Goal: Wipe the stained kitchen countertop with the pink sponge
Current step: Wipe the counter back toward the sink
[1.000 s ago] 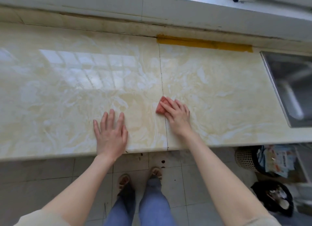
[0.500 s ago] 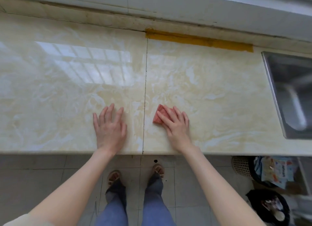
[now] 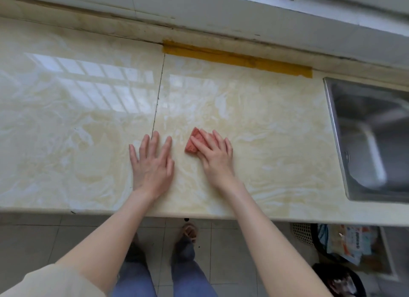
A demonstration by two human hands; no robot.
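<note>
The left hand [image 3: 152, 163] is lying flat on the desk [image 3: 66, 130], its fingers [image 3: 155, 139] spread and holding nothing. Just right of it, the right hand [image 3: 215, 157] is pressing its flat fingers [image 3: 219, 139] down on the pink sponge [image 3: 194, 141]. Far right, a sink [image 3: 371, 141] is sitting in the desk.

A glossy cream marbled surface [image 3: 254, 110] was seen, divided by a dark seam [image 3: 159, 93] running front to back. A strip of yellow tape [image 3: 236, 58] was laid along its back edge. A pink sponge [image 3: 194, 140] was pressed flat on it under the right hand [image 3: 215, 159], while the left hand [image 3: 152, 166] was spread flat across the seam. A steel sink [image 3: 371, 141] was set into its right end
</note>
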